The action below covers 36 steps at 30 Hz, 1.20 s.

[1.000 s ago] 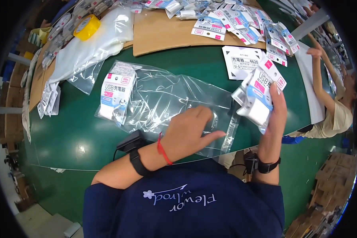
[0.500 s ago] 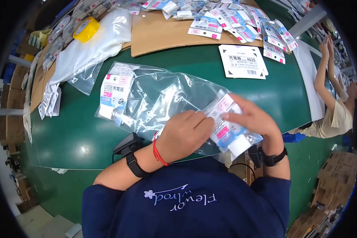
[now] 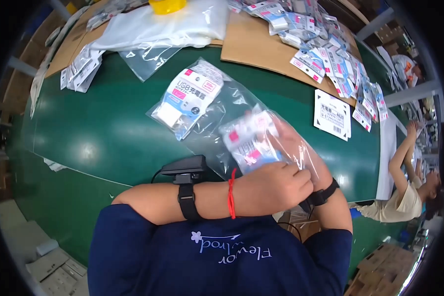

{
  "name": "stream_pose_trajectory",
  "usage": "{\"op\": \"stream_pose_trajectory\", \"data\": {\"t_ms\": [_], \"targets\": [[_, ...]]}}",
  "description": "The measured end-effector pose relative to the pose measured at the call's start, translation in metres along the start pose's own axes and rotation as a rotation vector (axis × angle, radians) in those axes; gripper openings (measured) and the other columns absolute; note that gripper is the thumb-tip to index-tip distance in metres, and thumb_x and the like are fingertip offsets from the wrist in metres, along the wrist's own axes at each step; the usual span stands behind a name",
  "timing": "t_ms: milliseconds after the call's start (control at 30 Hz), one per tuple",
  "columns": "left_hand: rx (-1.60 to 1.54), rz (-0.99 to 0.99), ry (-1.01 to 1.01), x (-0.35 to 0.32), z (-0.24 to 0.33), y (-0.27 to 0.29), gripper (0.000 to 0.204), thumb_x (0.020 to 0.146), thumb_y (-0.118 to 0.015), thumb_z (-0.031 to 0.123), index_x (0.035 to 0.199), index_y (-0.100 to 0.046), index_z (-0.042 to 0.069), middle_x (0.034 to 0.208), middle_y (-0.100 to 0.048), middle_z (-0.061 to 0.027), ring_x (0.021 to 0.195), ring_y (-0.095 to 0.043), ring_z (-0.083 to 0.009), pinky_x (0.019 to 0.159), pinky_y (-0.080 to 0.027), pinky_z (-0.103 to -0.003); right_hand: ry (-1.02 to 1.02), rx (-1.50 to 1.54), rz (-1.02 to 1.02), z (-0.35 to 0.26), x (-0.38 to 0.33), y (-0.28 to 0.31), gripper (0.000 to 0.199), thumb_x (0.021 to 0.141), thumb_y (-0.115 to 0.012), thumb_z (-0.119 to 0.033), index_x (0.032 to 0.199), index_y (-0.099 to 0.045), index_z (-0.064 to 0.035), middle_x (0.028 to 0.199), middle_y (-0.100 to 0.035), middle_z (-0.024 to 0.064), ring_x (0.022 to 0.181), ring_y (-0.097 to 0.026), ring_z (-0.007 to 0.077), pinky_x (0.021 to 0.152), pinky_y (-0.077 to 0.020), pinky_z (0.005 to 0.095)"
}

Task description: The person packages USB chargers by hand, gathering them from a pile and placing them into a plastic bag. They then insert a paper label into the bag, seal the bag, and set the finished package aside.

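A clear plastic bag (image 3: 236, 93) lies slanting across the green table, with a flat charger pack (image 3: 188, 101) in its far left end. My right hand (image 3: 295, 145) is inside the bag's near right end, seen through the film. It holds another charger pack (image 3: 251, 143), tilted and smeared by motion; its fingers are partly hidden. Beside the right wrist, my left hand (image 3: 283, 185) is closed, its fingers pinching the bag's edge near the mouth. A red cord and a black strap are on my left wrist, and a black strap circles my right one.
Many charger packs (image 3: 340, 69) are heaped on a cardboard sheet (image 3: 261, 47) at the back right. White printed label sheets (image 3: 332, 114) lie nearer. Stacked clear bags (image 3: 158, 27) with yellow tape (image 3: 167, 6) are at the back left. Another person (image 3: 399, 197) is at the right.
My right hand has gone into the bag with the charger pack. My left hand has moved right, to the bag's mouth. The view has shifted, and the bag lies more steeply slanted.
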<state>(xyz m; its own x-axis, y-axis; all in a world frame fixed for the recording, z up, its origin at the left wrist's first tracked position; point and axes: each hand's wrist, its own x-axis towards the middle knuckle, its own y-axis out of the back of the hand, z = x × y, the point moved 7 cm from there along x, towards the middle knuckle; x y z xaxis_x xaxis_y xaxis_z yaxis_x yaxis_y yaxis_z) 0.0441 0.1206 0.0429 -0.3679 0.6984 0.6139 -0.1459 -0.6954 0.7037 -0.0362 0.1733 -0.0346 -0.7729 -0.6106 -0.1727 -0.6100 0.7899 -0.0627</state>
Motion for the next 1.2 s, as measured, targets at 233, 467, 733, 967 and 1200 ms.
{"op": "stream_pose_trajectory", "data": {"t_ms": [233,467,733,967,1200], "targets": [[-0.023,0.094,-0.018,-0.005,0.014,-0.005,0.016,0.071,-0.057,0.014,0.081,-0.054,0.003,0.078,-0.053,-0.0059,0.070,-0.055,-0.0184,0.061,-0.047,-0.028,0.096,0.296,0.503,0.011,0.067,-0.029,0.040,0.097,-0.054,-0.021,0.131,-0.044,-0.0021,0.115,-0.059,0.0081,0.101,-0.055,0.0137,0.091,-0.0437,0.0304],[-0.017,0.128,-0.066,-0.009,0.004,0.016,0.020,0.071,-0.057,0.016,0.085,-0.057,0.002,0.081,-0.054,-0.0051,0.073,-0.055,-0.0176,0.062,-0.047,-0.028,0.038,0.245,0.492,0.002,0.063,-0.025,0.034,0.095,-0.057,-0.025,0.118,-0.054,0.0005,0.101,-0.062,0.0066,0.089,-0.057,0.0121,0.082,-0.0469,0.0275],[-0.087,0.124,-0.041,-0.020,-0.004,0.016,0.019,0.072,-0.057,0.015,0.085,-0.057,0.002,0.081,-0.055,-0.0057,0.077,-0.056,-0.0181,0.063,-0.048,-0.028,-0.110,0.510,0.564,0.020,0.052,-0.016,0.025,0.092,-0.061,-0.022,0.093,-0.060,0.0029,0.083,-0.063,0.0068,0.062,-0.055,0.0116,0.065,-0.0519,0.0255],[-0.236,-0.006,-0.157,-0.011,0.018,0.002,0.024,0.075,-0.057,0.014,0.094,-0.059,-0.001,0.086,-0.057,-0.0082,0.081,-0.057,-0.0208,0.069,-0.049,-0.031,-0.085,0.529,0.565,0.009,0.084,-0.031,0.032,0.093,-0.060,-0.021,0.116,-0.057,0.0010,0.100,-0.065,0.0083,0.081,-0.063,0.0145,0.073,-0.0523,0.0233],[0.453,0.038,0.298,0.001,-0.090,0.074,0.054,0.078,-0.067,0.029,0.126,-0.054,0.008,0.137,-0.044,-0.0166,0.129,-0.038,-0.0384,0.105,-0.025,-0.061,0.042,0.444,0.277,0.002,0.027,-0.019,0.034,0.095,-0.056,-0.025,0.122,-0.057,-0.0041,0.100,-0.066,0.0077,0.086,-0.064,0.0160,0.076,-0.0527,0.0287]]}}
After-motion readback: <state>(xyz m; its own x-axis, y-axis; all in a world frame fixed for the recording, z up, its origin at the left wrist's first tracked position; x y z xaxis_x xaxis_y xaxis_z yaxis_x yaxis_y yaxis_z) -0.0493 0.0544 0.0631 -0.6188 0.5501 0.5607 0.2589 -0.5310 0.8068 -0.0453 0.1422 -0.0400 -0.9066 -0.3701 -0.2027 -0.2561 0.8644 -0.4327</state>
